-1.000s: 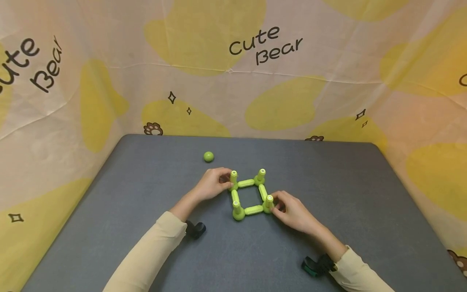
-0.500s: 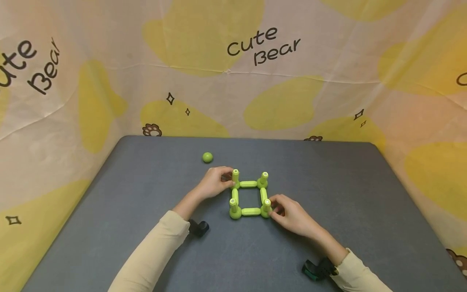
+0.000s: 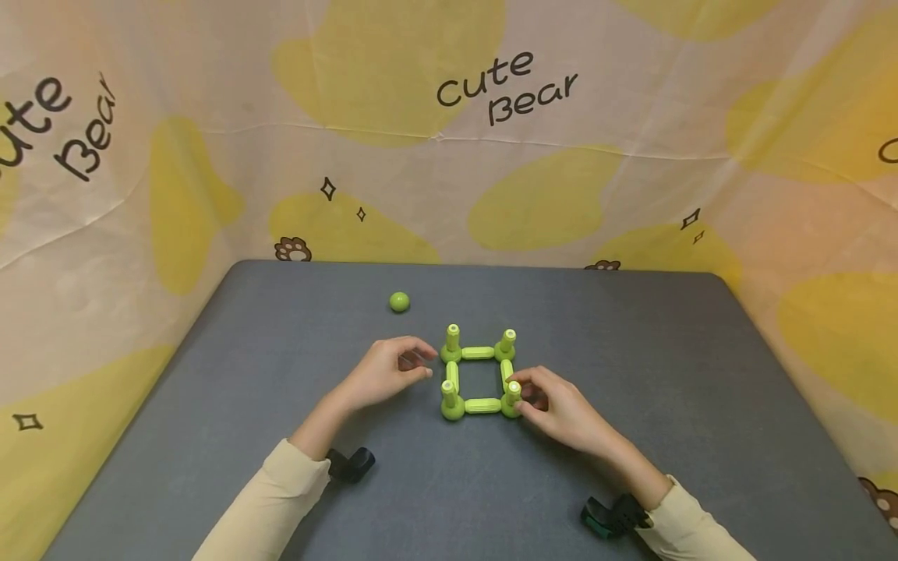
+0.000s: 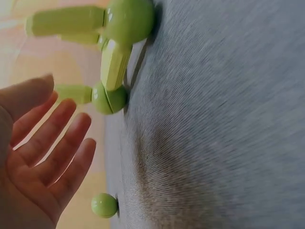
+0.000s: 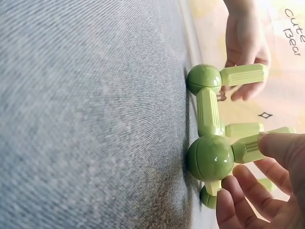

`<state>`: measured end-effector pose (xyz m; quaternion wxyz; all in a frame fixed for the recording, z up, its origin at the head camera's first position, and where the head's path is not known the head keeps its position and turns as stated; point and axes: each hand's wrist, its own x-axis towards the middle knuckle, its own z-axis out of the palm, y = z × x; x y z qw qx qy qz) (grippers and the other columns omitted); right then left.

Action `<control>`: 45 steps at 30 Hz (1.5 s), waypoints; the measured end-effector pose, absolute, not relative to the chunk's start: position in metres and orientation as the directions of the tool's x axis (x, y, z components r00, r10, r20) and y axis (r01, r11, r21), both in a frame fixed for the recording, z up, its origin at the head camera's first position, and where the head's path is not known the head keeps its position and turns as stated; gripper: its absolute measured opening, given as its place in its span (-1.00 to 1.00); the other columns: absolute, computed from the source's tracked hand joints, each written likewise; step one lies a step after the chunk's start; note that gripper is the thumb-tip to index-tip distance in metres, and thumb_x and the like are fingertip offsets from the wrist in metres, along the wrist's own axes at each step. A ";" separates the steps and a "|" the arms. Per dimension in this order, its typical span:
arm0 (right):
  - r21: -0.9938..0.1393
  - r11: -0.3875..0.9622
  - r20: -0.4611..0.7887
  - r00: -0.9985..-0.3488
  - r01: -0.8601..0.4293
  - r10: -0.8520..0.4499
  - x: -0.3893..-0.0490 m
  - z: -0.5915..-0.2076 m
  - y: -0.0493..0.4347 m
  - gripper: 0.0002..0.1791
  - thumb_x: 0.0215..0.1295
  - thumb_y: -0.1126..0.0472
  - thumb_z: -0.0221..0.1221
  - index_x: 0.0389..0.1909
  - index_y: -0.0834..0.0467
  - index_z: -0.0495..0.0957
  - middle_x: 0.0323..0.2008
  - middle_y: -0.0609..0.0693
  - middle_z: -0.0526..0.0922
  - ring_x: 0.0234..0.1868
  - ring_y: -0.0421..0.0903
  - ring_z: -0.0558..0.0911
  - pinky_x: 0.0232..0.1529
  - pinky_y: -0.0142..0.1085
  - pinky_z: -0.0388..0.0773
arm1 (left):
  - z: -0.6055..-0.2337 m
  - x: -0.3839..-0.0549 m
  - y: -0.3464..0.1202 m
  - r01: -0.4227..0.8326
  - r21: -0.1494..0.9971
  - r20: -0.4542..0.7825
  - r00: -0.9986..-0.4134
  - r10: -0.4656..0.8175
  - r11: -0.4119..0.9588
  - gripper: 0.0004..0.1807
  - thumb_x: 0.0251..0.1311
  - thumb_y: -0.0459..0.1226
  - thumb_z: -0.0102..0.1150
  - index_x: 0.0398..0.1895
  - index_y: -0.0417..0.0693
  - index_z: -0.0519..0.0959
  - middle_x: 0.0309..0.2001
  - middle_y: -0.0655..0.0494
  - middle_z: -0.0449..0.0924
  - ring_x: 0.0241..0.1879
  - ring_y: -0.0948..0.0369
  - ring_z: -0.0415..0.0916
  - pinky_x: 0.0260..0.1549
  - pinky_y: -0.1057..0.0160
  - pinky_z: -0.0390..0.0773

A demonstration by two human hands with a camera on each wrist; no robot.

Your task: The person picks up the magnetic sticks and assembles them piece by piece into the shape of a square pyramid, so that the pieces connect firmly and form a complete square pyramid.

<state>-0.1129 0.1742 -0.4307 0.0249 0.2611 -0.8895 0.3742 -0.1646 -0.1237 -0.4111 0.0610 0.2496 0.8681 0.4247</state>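
Observation:
A square frame of light green rods (image 3: 481,406) joined by green balls (image 5: 210,158) sits mid-table, with an upright rod on each corner. My right hand (image 3: 564,409) is at the near right corner, thumb and forefinger pinching the upright rod (image 5: 249,148) there; its other fingers lie beside the ball. Left of the frame, my left hand (image 3: 386,374) is apart from it, fingers spread and loosely bent, holding nothing. In the left wrist view its fingertips point towards the far left corner's upright rod (image 4: 74,93).
One loose green ball (image 3: 399,302) lies on the grey table (image 3: 316,312) behind the left hand. A patterned cloth (image 3: 393,93) hangs along the back and both sides. Each wrist wears a black camera mount (image 3: 613,516).
My left hand has let go of the far left corner and drawn back left and nearer. The frame was turned slightly to square, then stayed put. The right hand's fingers moved in around the near right rod.

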 end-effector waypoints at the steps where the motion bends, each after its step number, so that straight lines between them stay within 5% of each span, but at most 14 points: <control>1: -0.657 0.579 0.241 -0.862 -0.483 -0.445 -0.113 -0.430 0.174 -0.67 0.11 0.29 0.25 -0.06 0.11 0.50 -0.26 -0.17 0.50 -0.28 -0.25 0.55 -0.33 -0.37 0.54 | -0.411 -0.161 -0.124 0.384 0.770 0.099 -0.861 0.499 0.510 -0.73 0.07 -0.31 0.27 -0.13 -0.13 0.59 -0.15 0.02 0.63 -0.24 0.24 0.58 -0.25 0.29 0.57; 10: -0.681 0.553 0.239 -0.860 -0.480 -0.451 -0.114 -0.428 0.171 -0.75 0.12 0.30 0.24 -0.16 0.04 0.51 -0.29 -0.20 0.53 -0.30 -0.30 0.55 -0.34 -0.38 0.54 | -0.421 -0.137 -0.116 0.360 0.819 0.082 -0.844 0.530 0.447 -0.77 0.11 -0.27 0.24 -0.14 0.07 0.59 -0.22 0.21 0.64 -0.25 0.35 0.58 -0.27 0.33 0.57; 45: -0.621 0.619 0.209 -0.863 -0.480 -0.460 -0.131 -0.426 0.152 -0.83 0.17 0.24 0.19 -0.20 0.11 0.55 -0.44 -0.17 0.55 -0.46 -0.35 0.49 -0.45 -0.44 0.48 | -0.428 -0.141 -0.077 0.471 0.716 0.233 -0.857 0.461 0.515 -0.88 0.08 -0.26 0.25 -0.31 -0.05 0.64 -0.52 0.22 0.57 -0.58 0.44 0.43 -0.61 0.45 0.45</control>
